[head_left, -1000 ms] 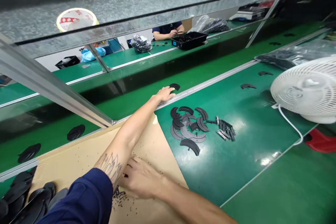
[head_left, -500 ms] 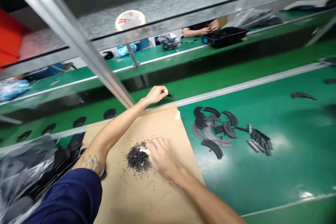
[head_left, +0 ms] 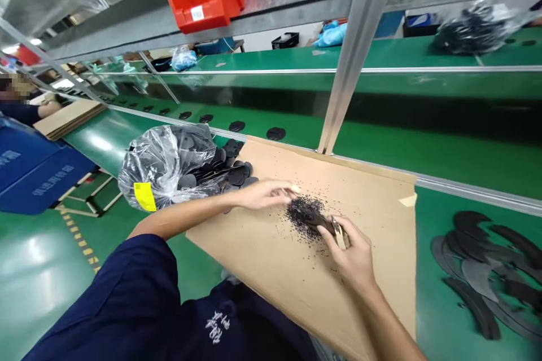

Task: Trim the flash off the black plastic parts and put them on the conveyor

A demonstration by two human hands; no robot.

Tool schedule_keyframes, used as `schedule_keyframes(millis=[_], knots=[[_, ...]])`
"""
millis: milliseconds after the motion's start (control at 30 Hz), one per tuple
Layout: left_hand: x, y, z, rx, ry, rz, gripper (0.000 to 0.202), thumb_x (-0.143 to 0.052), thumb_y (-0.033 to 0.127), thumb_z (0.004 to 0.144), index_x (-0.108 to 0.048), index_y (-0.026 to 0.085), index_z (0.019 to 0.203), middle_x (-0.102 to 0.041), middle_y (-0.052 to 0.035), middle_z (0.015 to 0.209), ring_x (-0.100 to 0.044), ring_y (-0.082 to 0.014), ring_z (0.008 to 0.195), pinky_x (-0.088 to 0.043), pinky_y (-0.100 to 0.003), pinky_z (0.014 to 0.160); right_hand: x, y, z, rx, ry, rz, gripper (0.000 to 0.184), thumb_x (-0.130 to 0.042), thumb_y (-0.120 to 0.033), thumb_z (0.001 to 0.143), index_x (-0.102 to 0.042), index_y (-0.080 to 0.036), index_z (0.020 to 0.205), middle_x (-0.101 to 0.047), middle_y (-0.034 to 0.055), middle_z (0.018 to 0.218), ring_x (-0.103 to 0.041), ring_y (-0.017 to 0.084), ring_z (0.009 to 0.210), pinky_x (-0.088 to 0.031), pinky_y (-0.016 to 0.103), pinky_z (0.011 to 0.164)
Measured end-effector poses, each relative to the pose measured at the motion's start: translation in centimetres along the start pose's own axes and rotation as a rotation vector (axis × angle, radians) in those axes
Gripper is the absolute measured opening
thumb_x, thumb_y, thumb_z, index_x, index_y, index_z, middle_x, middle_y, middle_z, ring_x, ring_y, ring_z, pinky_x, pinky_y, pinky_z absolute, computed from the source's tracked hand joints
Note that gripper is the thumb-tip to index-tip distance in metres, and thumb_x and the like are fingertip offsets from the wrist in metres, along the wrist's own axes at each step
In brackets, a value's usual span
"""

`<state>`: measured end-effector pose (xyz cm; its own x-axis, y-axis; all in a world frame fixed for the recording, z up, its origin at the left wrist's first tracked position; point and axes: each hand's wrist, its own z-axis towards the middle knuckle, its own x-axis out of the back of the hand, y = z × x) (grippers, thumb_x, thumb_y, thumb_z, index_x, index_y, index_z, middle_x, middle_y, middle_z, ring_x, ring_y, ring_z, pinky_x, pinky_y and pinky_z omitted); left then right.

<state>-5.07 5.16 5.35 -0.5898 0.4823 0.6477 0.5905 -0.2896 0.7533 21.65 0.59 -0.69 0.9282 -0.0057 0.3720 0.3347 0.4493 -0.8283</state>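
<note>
**"What has just changed?"**

"The wearer's head has swung left. A clear plastic bag (head_left: 165, 166) of black discs, with a yellow label (head_left: 144, 196) on it, has come into view. It lies against the left edge of the cardboard sheet (head_left: 262, 254)."

**"And the hands?"**

"They have come together. The left hand (head_left: 265, 194) was out at the far edge of the sheet a moment ago. Now it lies palm down with its fingers loosely curled, the tips just beside the heap of black granules (head_left: 302, 211). Whether those fingertips pinch anything tiny can't be told from here."

**"The right hand?"**

"It's closed. The right hand (head_left: 353, 256) grips a dark curved piece (head_left: 317, 224) between thumb and fingers, with the piece's far end pressed into the right side of the heap. A pale strip (head_left: 339, 234) shows by the thumb, but what it is can't be made out."

**"Where's the heap now?"**

"It's near the middle of the cardboard, with loose crumbs scattered around it. The sheet has a taped corner at the right."

**"And the black arcs from the green tabletop (head_left: 427, 237)?"**

"They're at the near right (head_left: 478, 299), past the sheet's right edge and well apart from both hands, with the picture's edge cutting them off."
</note>
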Motion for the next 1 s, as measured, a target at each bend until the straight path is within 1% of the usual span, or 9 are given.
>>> schedule_keyframes(millis=[33,100,200,300,367,467,600,767,1000], knots=[[1.6,-0.7,-0.7,0.05,0.061,0.105,0.024,-0.062,0.02,0.097,-0.068,0.015,0.119,-0.073,-0.0138,0.121,-0.073,-0.0231,0.106,-0.058,-0.035,0.095,-0.1,-0.1,-0.1,-0.032,0.004,0.009,0.025,-0.069,-0.046,0.091,-0.069,-0.021,0.096,-0.072,0.0045,0.083,-0.065,0.019,0.07,-0.055,0.031,0.066],[4.9,-2.4,-2.0,0.282,0.2,0.636,0.011,-0.068,0.021,0.091,-0.072,0.014,0.098,-0.073,-0.014,0.11,-0.07,-0.0268,0.11,-0.056,-0.037,0.097,-0.1,-0.3,0.0,-0.105,0.023,0.03,0.03,-0.071,-0.05,0.089,-0.07,-0.021,0.096,-0.072,0.0046,0.083,-0.065,0.019,0.071,-0.055,0.032,0.067],[8.4,-4.5,-3.6,0.409,0.286,0.805,0.008,-0.067,0.016,0.086,-0.071,0.011,0.08,-0.073,-0.0181,0.096,-0.069,-0.0332,0.106,-0.056,-0.04,0.091,0.2,-0.5,0.4,-0.222,0.055,0.092,0.034,-0.073,-0.053,0.085,-0.071,-0.02,0.094,-0.071,0.0039,0.081,-0.065,0.02,0.072,-0.055,0.032,0.067],[9.0,-5.0,-4.8,0.408,0.343,0.802,0.019,-0.059,0.019,0.092,-0.072,0.013,0.08,-0.074,-0.0132,0.084,-0.072,-0.0276,0.091,-0.056,-0.034,0.08,0.4,-0.7,0.6,-0.302,0.073,0.181,0.035,-0.076,-0.051,0.083,-0.071,-0.02,0.096,-0.073,0.0042,0.086,-0.067,0.021,0.078,-0.057,0.033,0.073],[7.7,-4.4,-5.0,0.316,0.451,0.654,0.026,-0.055,0.028,0.098,-0.074,0.014,0.088,-0.074,-0.0082,0.078,-0.072,-0.0213,0.075,-0.055,-0.029,0.072,0.5,-0.6,0.7,-0.339,0.076,0.235,0.035,-0.078,-0.051,0.081,-0.072,-0.019,0.095,-0.073,0.0045,0.087,-0.067,0.021,0.081,-0.057,0.034,0.076],[3.6,-2.7,-4.3,0.025,0.671,0.141,0.034,-0.056,0.041,0.1,-0.076,0.014,0.1,-0.077,-0.0067,0.082,-0.073,-0.0171,0.069,-0.058,-0.027,0.07,0.4,-0.2,0.5,-0.405,0.09,0.307,0.038,-0.081,-0.053,0.077,-0.073,-0.019,0.093,-0.073,0.0043,0.086,-0.066,0.021,0.08,-0.056,0.034,0.076],[-3.0,-0.3,-1.8,-0.229,0.64,-0.219,0.031,-0.06,0.041,0.1,-0.077,0.016,0.109,-0.079,-0.0102,0.103,-0.075,-0.0173,0.085,-0.062,-0.028,0.079,0.0,0.1,0.1,-0.5,0.12,0.395,0.046,-0.085,-0.057,0.071,-0.073,-0.019,0.094,-0.074,0.0043,0.089,-0.067,0.021,0.083,-0.057,0.037,0.08],[-8.4,1.1,1.2,-0.256,0.616,-0.305,0.022,-0.071,0.037,0.094,-0.076,0.016,0.099,-0.077,-0.0078,0.098,-0.069,-0.0123,0.075,-0.059,-0.022,0.065,-0.3,-0.5,-0.3,-0.519,0.102,0.5,0.054,-0.086,-0.06,0.069,-0.074,-0.02,0.104,-0.078,0.0075,0.104,-0.07,0.025,0.097,-0.059,0.042,0.091],[-9.9,0.8,1.4,-0.319,0.697,-0.06,0.025,-0.068,0.03,0.097,-0.07,0.017,0.118,-0.074,-0.0074,0.103,-0.069,-0.014,0.086,-0.06,-0.026,0.074,-0.5,-0.9,-0.7,-0.525,0.053,0.442,0.052,-0.085,-0.061,0.071,-0.073,-0.021,0.102,-0.077,0.0058,0.1,-0.07,0.023,0.094,-0.058,0.038,0.087]])
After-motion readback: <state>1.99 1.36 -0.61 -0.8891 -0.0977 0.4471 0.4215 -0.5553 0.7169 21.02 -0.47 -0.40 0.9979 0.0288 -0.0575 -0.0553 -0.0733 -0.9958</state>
